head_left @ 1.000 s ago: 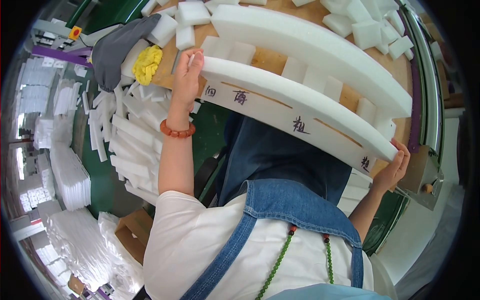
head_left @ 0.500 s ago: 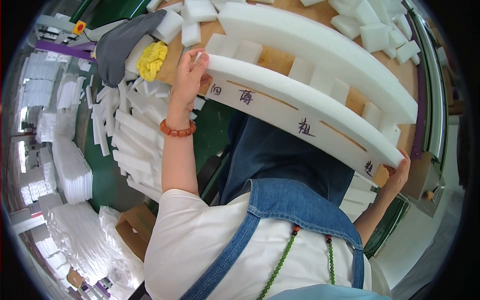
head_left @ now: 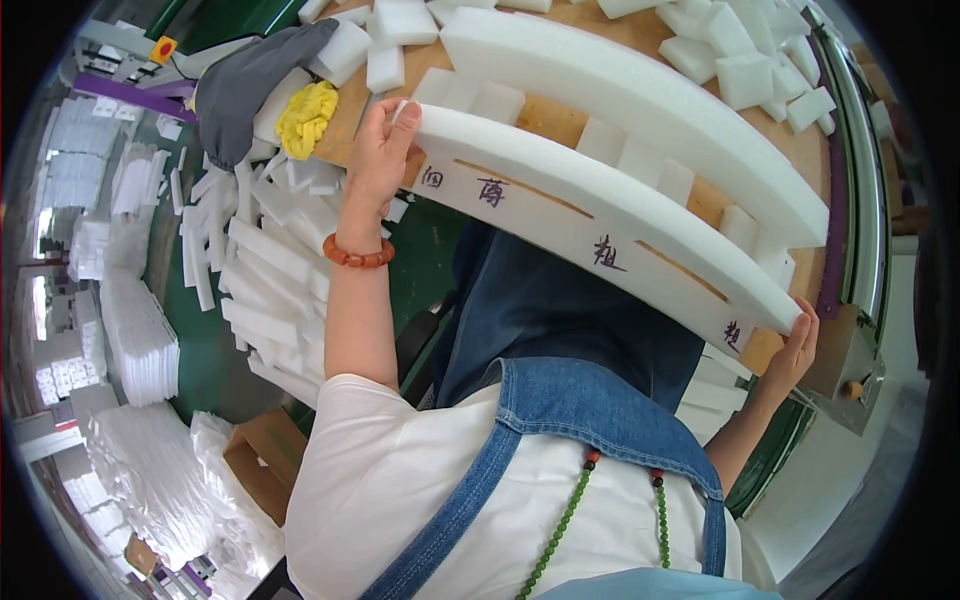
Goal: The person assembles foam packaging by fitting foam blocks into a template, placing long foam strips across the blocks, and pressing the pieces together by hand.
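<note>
A long white foam strip (head_left: 610, 190) lies across the near side of the table, looking curved in this wide view. My left hand (head_left: 385, 145) grips its left end, thumb on top. At the opposite end my right hand (head_left: 795, 345) is closed round the strip, with its fingers partly hidden. Just below the strip is a white board (head_left: 540, 230) with two narrow slots and dark handwritten characters. Behind the strip stand several short foam blocks (head_left: 600, 140), and beyond them a second long foam piece (head_left: 640, 95).
Loose foam blocks (head_left: 745, 75) are heaped at the table's far right, others (head_left: 385, 65) at the far left. A yellow cloth (head_left: 306, 120) and a grey garment (head_left: 255, 90) sit left. Foam offcuts (head_left: 265, 290) cover the floor near a cardboard box (head_left: 268, 460).
</note>
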{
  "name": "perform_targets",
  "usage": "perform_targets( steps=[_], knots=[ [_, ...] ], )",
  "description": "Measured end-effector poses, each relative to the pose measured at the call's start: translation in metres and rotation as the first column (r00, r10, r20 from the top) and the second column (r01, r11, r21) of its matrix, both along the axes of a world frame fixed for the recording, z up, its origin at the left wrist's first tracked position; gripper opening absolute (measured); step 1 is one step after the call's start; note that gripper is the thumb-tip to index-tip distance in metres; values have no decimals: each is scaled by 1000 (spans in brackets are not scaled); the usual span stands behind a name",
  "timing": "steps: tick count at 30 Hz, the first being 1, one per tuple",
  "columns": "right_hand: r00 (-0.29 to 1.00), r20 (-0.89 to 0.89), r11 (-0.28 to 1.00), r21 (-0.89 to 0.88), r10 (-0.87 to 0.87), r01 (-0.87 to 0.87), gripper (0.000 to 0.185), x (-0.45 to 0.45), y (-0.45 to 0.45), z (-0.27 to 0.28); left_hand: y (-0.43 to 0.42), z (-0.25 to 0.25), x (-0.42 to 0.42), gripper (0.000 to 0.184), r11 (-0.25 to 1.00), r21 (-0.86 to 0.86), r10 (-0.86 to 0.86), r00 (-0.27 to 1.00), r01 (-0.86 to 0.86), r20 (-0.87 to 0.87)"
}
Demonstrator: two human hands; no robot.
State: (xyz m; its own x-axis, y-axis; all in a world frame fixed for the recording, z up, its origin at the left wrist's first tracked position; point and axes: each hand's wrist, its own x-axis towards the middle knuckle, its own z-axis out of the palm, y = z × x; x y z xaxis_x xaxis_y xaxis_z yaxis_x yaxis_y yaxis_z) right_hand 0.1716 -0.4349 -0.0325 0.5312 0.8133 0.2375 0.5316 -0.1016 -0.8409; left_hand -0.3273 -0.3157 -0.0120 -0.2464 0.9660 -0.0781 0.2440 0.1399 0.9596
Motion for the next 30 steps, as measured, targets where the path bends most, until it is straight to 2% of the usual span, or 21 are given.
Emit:
perform_targets(
  steps=[6,12,16,30],
  knots=[
    [995,-83,998,28,62,-60,39,0,4,-3,-4,3,-1,42,999,-15,-28,999,28,37],
    [996,-76,999,14,47,-46,38,-2,2,1,-5,2,0,41,1000,-6,-26,998,26,49],
    [992,-114,996,77,59,-50,38,0,2,-5,-5,4,0,43,999,-9,-39,997,40,68],
    [996,-51,996,45,75,-73,40,3,8,-10,-1,-4,-6,50,994,34,-102,995,101,25]
  ],
)
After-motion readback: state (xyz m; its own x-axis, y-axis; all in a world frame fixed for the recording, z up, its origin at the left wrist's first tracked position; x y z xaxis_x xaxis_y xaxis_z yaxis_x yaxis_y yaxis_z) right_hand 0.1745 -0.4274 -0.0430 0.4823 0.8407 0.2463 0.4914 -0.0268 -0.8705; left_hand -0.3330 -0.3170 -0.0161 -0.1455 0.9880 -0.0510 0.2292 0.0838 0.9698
